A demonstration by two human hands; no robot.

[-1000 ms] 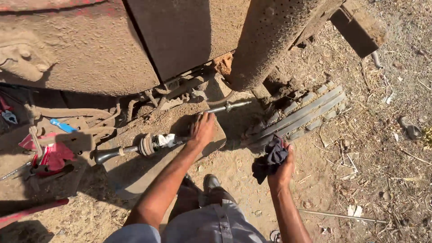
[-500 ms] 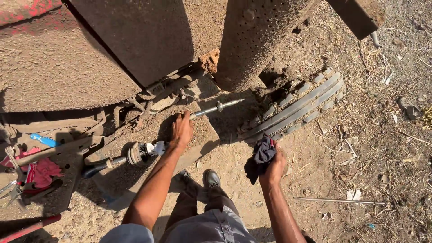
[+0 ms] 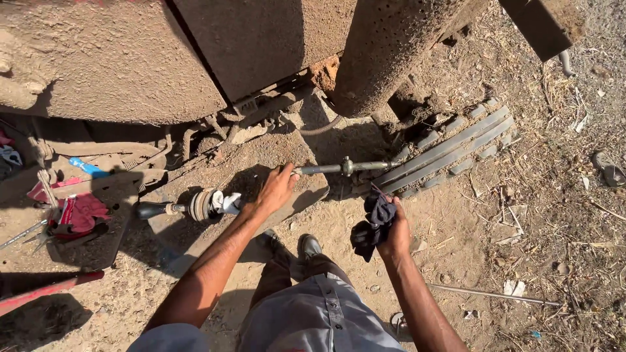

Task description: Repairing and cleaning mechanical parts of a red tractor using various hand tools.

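We see the left hand (image 3: 277, 189) clenched around a long drive shaft (image 3: 261, 189) lying across the dusty ground below the vehicle, while the right hand (image 3: 393, 236) grasps a dark rag (image 3: 372, 223) near stacked leaf springs (image 3: 450, 148).

We are working at an open-air vehicle repair spot: bare dirt ground (image 3: 561, 215) strewn with straw, a rusty vehicle underside (image 3: 195, 58) overhead, leaf springs (image 3: 450, 146) and tools (image 3: 59, 218) lying about.
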